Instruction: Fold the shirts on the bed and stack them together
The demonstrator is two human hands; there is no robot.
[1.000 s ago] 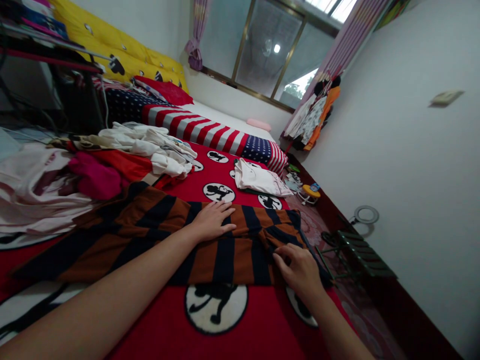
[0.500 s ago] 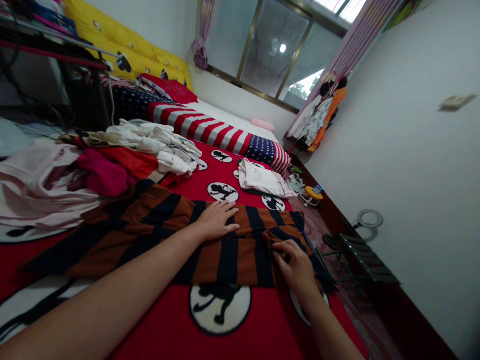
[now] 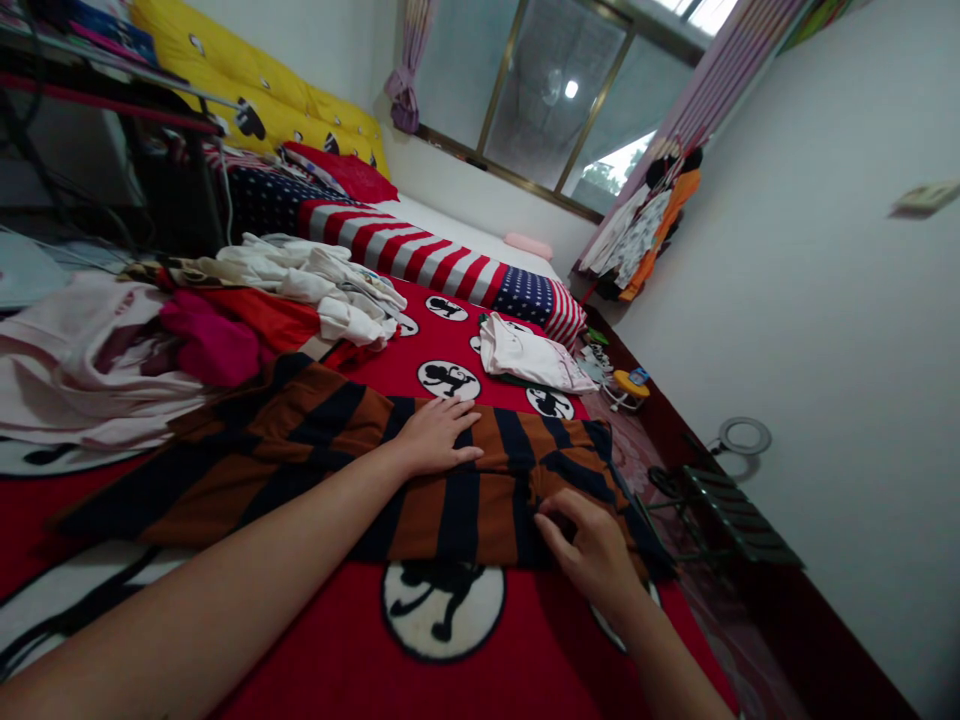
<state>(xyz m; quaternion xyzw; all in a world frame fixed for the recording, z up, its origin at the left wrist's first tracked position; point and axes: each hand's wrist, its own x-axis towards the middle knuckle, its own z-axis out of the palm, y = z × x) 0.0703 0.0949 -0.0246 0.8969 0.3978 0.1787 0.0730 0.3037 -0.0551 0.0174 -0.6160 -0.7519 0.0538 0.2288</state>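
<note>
A brown and navy striped shirt (image 3: 420,515) lies stretched out across the red blanket (image 3: 315,640), with a fold raised near its right end. My left hand (image 3: 439,437) rests flat on the middle of it, fingers spread. Lower and to the right, my right hand (image 3: 589,545) is closed in a pinch at the fold, thumb and forefinger on the cloth. The curled fingers partly hide the bit of fabric there.
Heaped clothes (image 3: 97,370) lie at the left, white ones (image 3: 322,285) on top. Beyond the shirt sits a folded white garment (image 3: 532,355). A bed with a flag-patterned cover (image 3: 420,250) stands behind. At the right are a dark folding chair (image 3: 739,515) and the wall.
My right hand has shifted slightly down and left along the fold. My left hand stays flat in the same place on the shirt. The view has tilted a little.
</note>
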